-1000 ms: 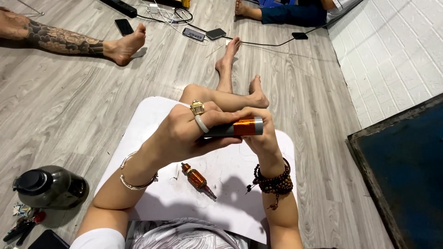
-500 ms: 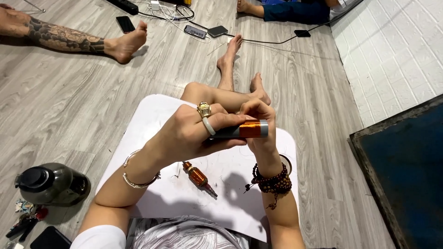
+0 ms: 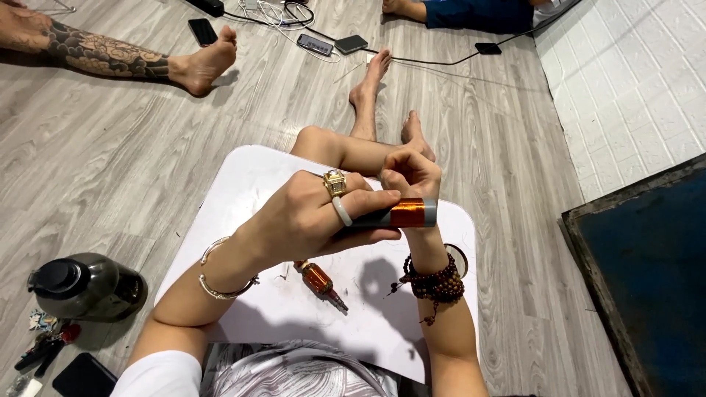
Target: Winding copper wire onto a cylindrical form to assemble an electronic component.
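My left hand (image 3: 312, 217), with two rings, grips a dark cylinder wound with copper-coloured wire (image 3: 404, 214) and holds it level above a white board (image 3: 250, 184) on my lap. My right hand (image 3: 410, 175) is closed just behind the copper winding, fingertips pinched at its top, with a bead bracelet on the wrist. A second copper-wound coil on a thin shaft (image 3: 320, 282) lies on the board under my hands.
A dark kettle-like jug (image 3: 84, 287) stands on the wooden floor at the left, with small tools and a black phone beside it. Another person's tattooed leg (image 3: 132, 60) stretches in from the far left. Phones and cables lie at the back. A dark framed panel (image 3: 647, 279) leans at the right.
Both hands with the coil have stayed almost in place; the right fingers have shifted slightly over the copper winding.
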